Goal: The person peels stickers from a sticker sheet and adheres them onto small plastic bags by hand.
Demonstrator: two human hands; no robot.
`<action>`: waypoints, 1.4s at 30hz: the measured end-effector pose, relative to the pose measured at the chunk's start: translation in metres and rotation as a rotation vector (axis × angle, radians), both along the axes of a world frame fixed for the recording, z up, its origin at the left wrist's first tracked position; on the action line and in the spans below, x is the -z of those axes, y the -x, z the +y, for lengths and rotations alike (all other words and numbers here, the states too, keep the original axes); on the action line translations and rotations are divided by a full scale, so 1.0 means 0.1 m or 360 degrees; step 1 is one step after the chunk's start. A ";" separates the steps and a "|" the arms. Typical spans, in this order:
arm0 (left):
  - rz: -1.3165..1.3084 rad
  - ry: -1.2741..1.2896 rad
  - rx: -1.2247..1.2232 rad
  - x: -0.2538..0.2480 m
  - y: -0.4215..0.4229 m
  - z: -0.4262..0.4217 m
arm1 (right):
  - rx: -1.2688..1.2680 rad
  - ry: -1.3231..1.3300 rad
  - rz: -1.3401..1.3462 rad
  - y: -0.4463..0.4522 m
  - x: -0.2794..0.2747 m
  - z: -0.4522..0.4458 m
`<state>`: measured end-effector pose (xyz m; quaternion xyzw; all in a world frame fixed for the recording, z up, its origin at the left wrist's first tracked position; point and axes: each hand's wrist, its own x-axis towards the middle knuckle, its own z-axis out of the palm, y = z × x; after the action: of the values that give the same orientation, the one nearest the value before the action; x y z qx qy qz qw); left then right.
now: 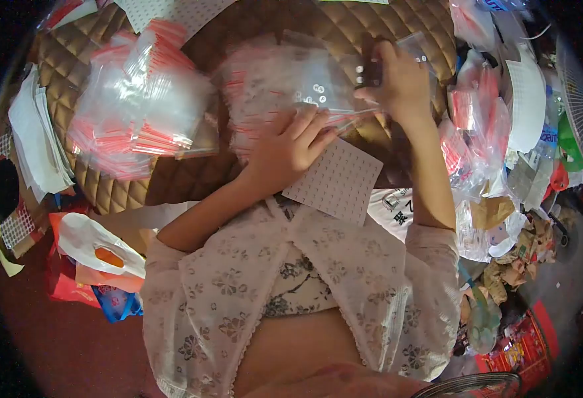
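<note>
My left hand (292, 149) lies with its fingers stretched out on a clear zip bag (334, 109) with a red closing strip. Several small white rings (318, 89) show just beyond its fingertips. To the right, my right hand (401, 83) is bent over the table with thumb and fingers apart. A dark patch and a few more white rings (360, 74) appear at its thumb; I cannot make out what the patch is. Under my left wrist rests a white card (336, 178) with rows of small marks. A pile of zip bags (248, 86) lies beyond my left hand.
A larger stack of red-striped zip bags (145, 99) covers the left side of the brown quilted table cover (115, 192). Another dotted sheet (172, 16) lies at the far edge. Plastic packs (474, 132) crowd the right, beside a fan (577, 99). White papers (39, 139) are at left.
</note>
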<state>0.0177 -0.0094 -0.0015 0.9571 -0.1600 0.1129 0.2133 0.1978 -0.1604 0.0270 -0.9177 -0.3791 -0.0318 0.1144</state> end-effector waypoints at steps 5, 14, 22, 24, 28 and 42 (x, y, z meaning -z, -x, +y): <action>0.0037 0.0042 -0.0002 -0.01 -0.03 -0.03 | -0.0205 -0.0227 0.0871 0.13 -0.05 0.09; 0.0014 0.0069 0.0025 0.00 -0.01 -0.04 | 0.0186 0.0135 -0.0213 0.08 -0.08 0.08; 0.0025 -0.0033 -0.0005 -0.05 -0.06 -0.08 | -0.0256 0.0086 0.0214 0.39 -0.11 0.22; 0.0023 -0.0045 -0.0005 -0.05 -0.06 -0.07 | -0.0252 0.0147 0.0113 0.46 -0.01 0.27; 0.0053 0.0008 -0.0014 -0.03 -0.06 -0.08 | -0.0109 0.0470 -0.0120 0.45 0.07 0.32; 0.0572 0.1287 -0.0694 -0.42 -0.07 0.13 | -0.0377 -0.0614 0.1451 0.46 -0.32 -0.22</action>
<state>0.0249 0.0035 0.0407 0.8131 0.1401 0.0413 0.5634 0.1521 -0.1823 0.0586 -0.7512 -0.3792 0.3158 0.4384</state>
